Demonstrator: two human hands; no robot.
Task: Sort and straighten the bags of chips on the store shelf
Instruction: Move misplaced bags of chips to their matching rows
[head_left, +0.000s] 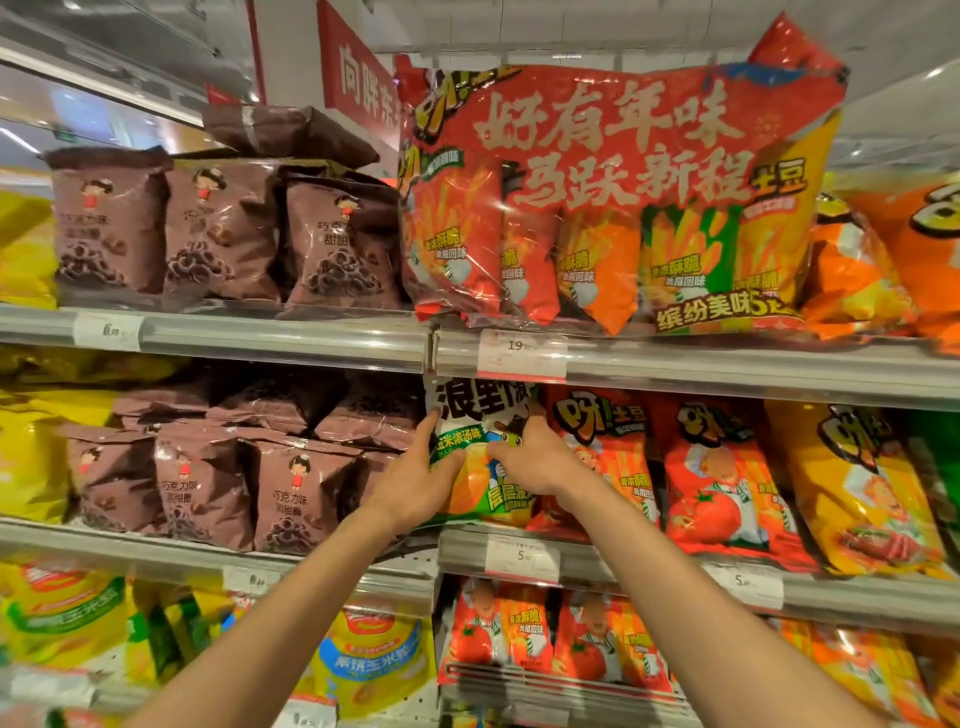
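A: Where was the bag?

B: White and green chip bag (470, 457) stood upright on the middle shelf (597, 558), near frame centre, at the left end of the right-hand bay. Its top sat just under the rail of the upper shelf (675, 366).

A: Hands?

B: Both were on it. Left hand (418, 480) gripped the bag's 9 o'clock edge, fingers up the side, thumb curled across the front. Right hand (535, 460) held the 3 o'clock side, fingers bent over the front face. Neither hand was spread wide.

A: Neighbours?

B: Brown snack bags (296, 488) at 9 o'clock of it, close, several tipped and piled behind the front row. Red tomato bag (722, 483) at 3 o'clock, with another red bag (613, 452) between, touching the right hand's side. Yellow bag (857, 493) further toward 3 o'clock.

A: Above?

B: Large red multipack (613, 197) at 12 o'clock on the upper shelf, overhanging its price tag (522, 353). More brown bags (223, 234) at 10 o'clock.
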